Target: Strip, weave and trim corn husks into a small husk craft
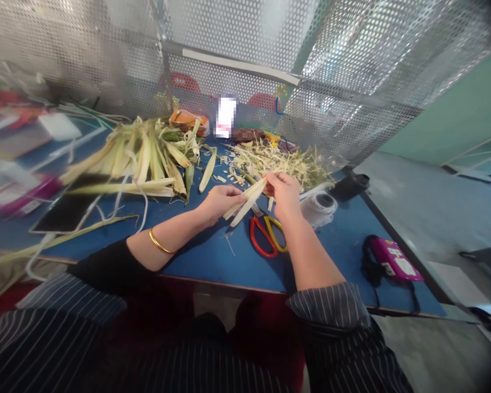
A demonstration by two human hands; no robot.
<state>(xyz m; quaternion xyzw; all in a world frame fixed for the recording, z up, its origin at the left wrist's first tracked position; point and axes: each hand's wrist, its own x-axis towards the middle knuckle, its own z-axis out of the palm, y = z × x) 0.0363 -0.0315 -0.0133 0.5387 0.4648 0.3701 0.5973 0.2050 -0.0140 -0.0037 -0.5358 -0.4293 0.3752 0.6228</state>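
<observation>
A pale yellow leaf strip (245, 203) is held above the blue table (213, 256) between both hands. My left hand (220, 201) is closed on its lower end, and my right hand (284, 192) pinches its upper end. Just below the strip lie scissors (265, 236) with red and yellow handles, flat on the table. A pile of long pale green and yellow leaves (147, 158) lies to the left of my hands. A heap of thin leaf trimmings (278, 159) sits just behind my right hand.
A roll of white tape (322, 206) and a black object (349, 185) sit right of my hands. A pink device with a black strap (390, 261) lies near the right edge. A dark phone (71, 210) lies left. Perforated metal screens (270, 65) close off the back.
</observation>
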